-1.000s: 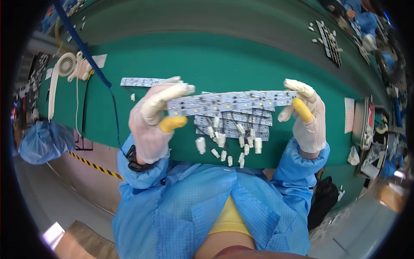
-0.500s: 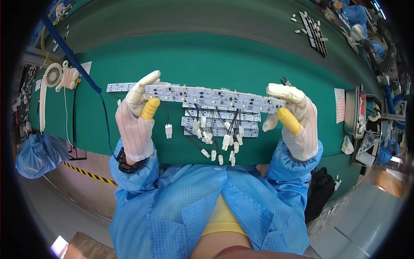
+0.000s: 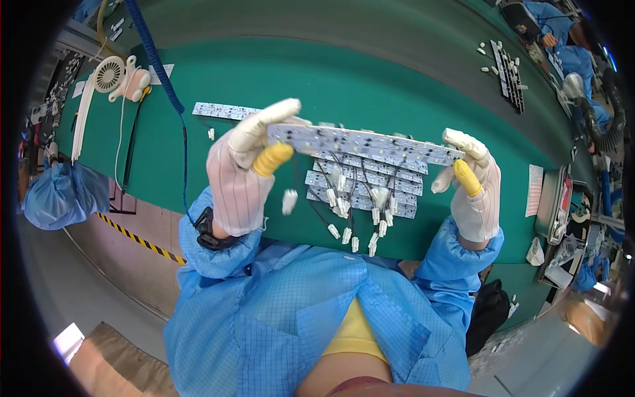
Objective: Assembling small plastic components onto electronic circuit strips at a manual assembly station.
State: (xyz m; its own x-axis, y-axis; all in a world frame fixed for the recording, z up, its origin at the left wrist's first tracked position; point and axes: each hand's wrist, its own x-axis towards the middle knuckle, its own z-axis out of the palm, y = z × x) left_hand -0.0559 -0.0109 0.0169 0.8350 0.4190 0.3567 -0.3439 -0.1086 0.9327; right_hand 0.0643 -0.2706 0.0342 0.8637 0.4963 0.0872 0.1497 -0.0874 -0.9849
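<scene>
A long white LED circuit board (image 3: 370, 143) is held up level between my two gloved hands. My left hand (image 3: 241, 172) pinches its left end, a yellow-covered thumb in front and fingers behind. At the other end my right hand (image 3: 477, 188) has the board between its yellow-covered thumb and fingers. A white connector (image 3: 289, 201) dangles on a lead below the board's left part, slightly blurred. Just behind and below lie several similar boards (image 3: 407, 192) in rows, partly hidden, with dark wires and white connectors (image 3: 380, 196) spread over them.
Another LED board (image 3: 225, 111) lies beyond my left hand. At the far left are a small white fan (image 3: 109, 74) and a hanging blue coiled cord (image 3: 151, 56). More boards (image 3: 508, 78) sit at the back right. A metal tray (image 3: 554, 204) stands on the right.
The view has turned a little, shifting the bench rightward in the picture. My hands and the held board have moved right as well, the left hand most. Both hands keep their hold.
</scene>
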